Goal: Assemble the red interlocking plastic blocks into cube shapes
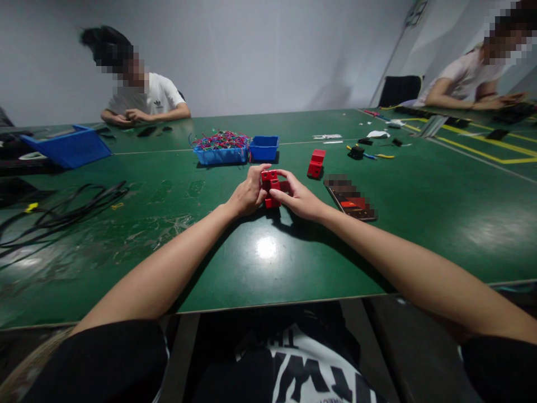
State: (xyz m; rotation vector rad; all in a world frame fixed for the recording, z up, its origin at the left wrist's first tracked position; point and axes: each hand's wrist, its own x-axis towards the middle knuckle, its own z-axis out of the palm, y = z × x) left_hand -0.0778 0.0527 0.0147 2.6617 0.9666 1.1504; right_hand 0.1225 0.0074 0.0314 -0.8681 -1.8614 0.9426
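Note:
Between my two hands is a red block-shaped part (269,177) with small holes in its top, held just over the green table (235,263). My left hand (248,193) grips its left side, fingers curled round it. On the other side my right hand (300,197) pinches it, thumb in front and fingers behind. The hands cover part of it, so its full shape is hidden. A second red part (316,163), stepped in outline, rests on the table beyond my right hand. A phone (350,198) lies to the right of that hand.
Ahead stand a blue bin of coloured wires (222,155) and a smaller blue bin (264,149). Black cables (62,210) and a tilted blue tray (69,146) lie left. Pliers (384,156) and a black part (357,152) lie right. Two people sit across the table.

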